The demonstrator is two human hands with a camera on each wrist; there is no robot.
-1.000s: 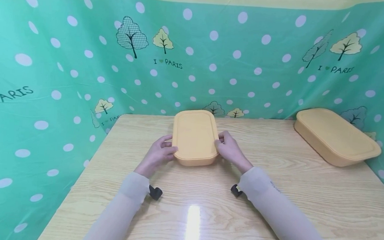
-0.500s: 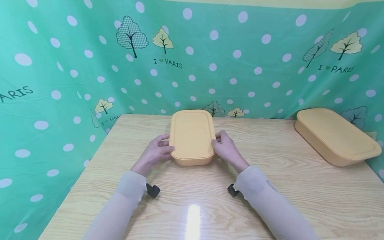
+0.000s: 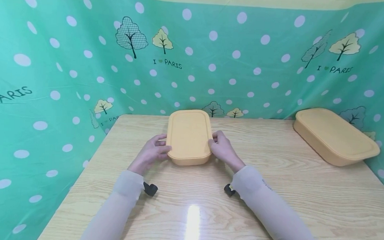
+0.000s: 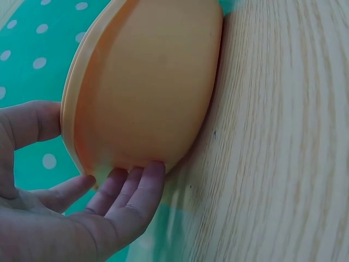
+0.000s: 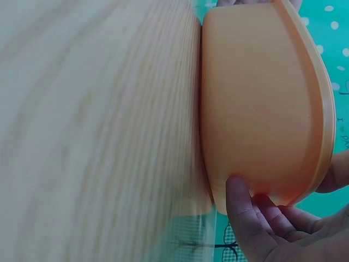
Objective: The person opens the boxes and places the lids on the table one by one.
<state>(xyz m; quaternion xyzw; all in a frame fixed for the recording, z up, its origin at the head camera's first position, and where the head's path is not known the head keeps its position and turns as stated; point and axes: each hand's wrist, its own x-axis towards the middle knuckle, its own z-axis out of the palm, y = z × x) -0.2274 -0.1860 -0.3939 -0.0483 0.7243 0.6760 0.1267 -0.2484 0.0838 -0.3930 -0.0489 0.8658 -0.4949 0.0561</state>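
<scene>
A pale orange rectangular food container (image 3: 189, 134) with its lid on sits near the back edge of the table, a short end facing me. My left hand (image 3: 151, 152) grips its left side, with the thumb on the lid's edge and the fingers against the wall. Mirroring it, my right hand (image 3: 224, 149) holds the right side the same way. In the left wrist view, the fingertips (image 4: 155, 170) touch the container wall (image 4: 147, 87) below the lid's rim. The right wrist view has the container's base (image 5: 210, 109) right at the tabletop. The inside is hidden by the lid.
A larger lidded container (image 3: 337, 136) of the same colour stands at the back right, close to the curtain. The green dotted curtain (image 3: 233, 75) rises behind the wood-grain table (image 3: 267, 174) and along both sides. Black wrist devices (image 3: 150, 189) hang under the sleeves.
Both hands have shifted the container slightly to the left along the back of the table, keeping the same grip. The larger container has stayed in place.
</scene>
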